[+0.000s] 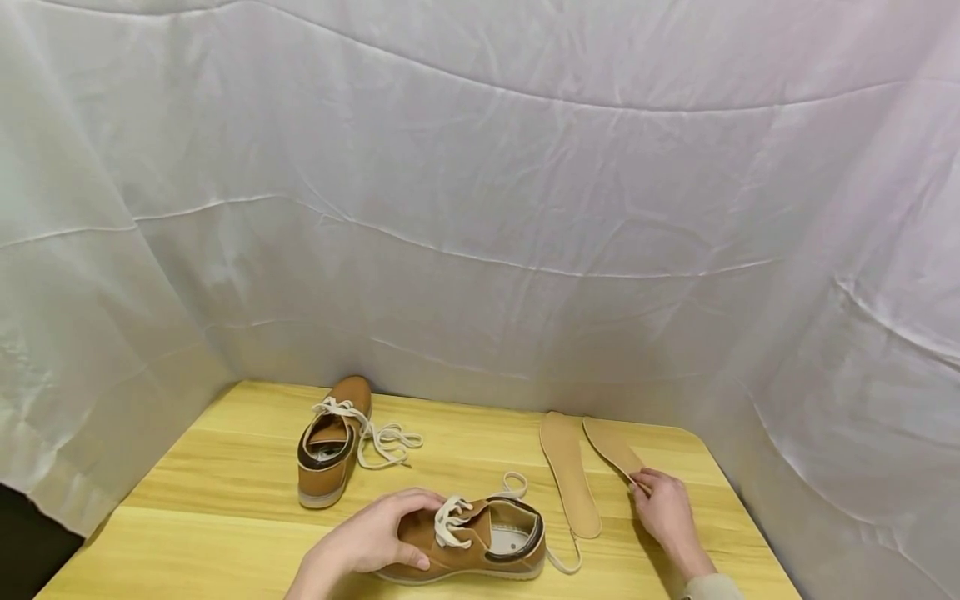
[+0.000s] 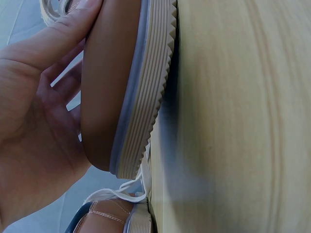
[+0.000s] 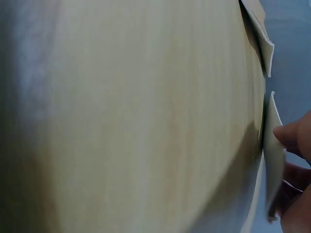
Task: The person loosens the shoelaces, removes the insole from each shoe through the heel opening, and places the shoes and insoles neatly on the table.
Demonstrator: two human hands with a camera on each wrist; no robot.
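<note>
My left hand point(image 1: 378, 533) grips the toe of a brown lace-up shoe point(image 1: 480, 557), which lies with its heel to the right at the table's front. In the left wrist view the thumb lies over the upper and the ridged sole point(image 2: 146, 97) faces the table. The shoe's pale lace point(image 1: 452, 527) is looped over the tongue, and its opening shows a light inside. Over to the right, my right hand point(image 1: 667, 512) pinches the near end of a tan insole point(image 1: 611, 442) between thumb and fingers. That end is tilted up off the wood in the right wrist view.
A second tan insole point(image 1: 572, 479) lies flat between the shoe and the held insole. The matching brown shoe point(image 1: 322, 479) stands farther back on the left, its loose laces point(image 1: 390, 446) spread beside it. Pale cloth point(image 1: 480, 208) hangs behind the wooden table point(image 1: 225, 467) and along its sides.
</note>
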